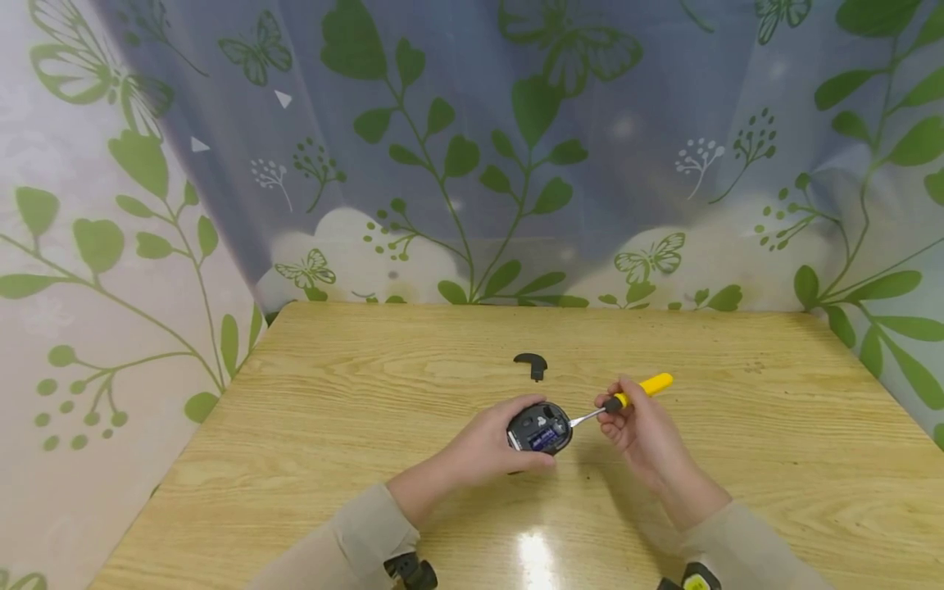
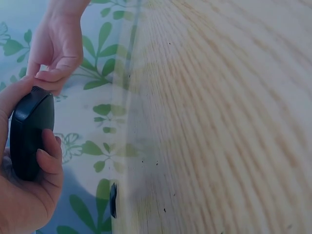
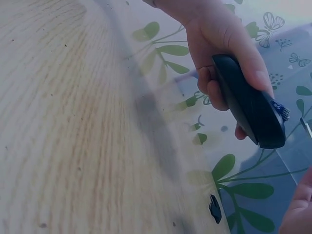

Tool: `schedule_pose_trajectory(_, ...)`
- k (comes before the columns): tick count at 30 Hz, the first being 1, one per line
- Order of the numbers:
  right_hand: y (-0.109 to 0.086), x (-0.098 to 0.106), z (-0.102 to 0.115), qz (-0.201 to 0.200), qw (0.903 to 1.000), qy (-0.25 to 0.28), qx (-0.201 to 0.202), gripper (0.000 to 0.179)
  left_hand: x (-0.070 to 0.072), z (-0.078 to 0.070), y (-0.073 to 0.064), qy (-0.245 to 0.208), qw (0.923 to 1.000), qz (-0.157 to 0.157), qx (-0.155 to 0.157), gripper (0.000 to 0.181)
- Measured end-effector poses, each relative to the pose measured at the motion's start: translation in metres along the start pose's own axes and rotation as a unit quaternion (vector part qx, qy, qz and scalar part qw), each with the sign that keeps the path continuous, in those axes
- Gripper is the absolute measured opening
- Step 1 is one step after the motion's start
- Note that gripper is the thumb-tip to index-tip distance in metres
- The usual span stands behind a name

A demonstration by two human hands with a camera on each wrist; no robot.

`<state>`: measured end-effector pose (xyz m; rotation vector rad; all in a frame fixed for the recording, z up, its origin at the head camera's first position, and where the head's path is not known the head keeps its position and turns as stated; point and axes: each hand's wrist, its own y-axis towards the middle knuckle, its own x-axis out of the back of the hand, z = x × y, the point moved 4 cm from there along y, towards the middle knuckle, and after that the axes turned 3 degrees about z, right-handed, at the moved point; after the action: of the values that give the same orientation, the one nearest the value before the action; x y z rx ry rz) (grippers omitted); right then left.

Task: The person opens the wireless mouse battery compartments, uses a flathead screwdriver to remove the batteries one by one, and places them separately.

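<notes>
Working on the mouse seems the step: left hand grips it, right hand holds a screwdriver to its right edge; next probably needs steadiness.

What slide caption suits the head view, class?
A person's left grip holds an opened black mouse; the right grip holds a yellow-handled screwdriver.

You hold the black mouse raised, underside facing you, blue battery exposed. At its right you hold the screwdriver, yellow handle angled far right, metal tip just beside the mouse.
</notes>
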<state>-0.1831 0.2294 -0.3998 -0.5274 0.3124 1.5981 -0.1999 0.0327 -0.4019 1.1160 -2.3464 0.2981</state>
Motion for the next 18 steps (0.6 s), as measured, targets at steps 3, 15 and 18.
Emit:
schedule_pose_trajectory(3, -0.0006, 0.0001, 0.0035, -0.003, 0.9998, -0.019, 0.004, 0.026, 0.0014, -0.0001, -0.0001, 0.005, 1.0, -0.003, 0.002, 0.077)
schedule_pose_trajectory(15, 0.0009, 0.0005, 0.0044, -0.01, 0.997, -0.076, -0.017, 0.027, 0.0042, -0.0009, 0.0004, 0.021, 0.9996, -0.017, 0.0, 0.077)
schedule_pose_trajectory(18, 0.0019, 0.001, 0.0036, 0.0, 0.996, -0.086, -0.023, 0.027, 0.0045, -0.0008, 0.0004, 0.025, 0.9995, -0.017, 0.0, 0.078)
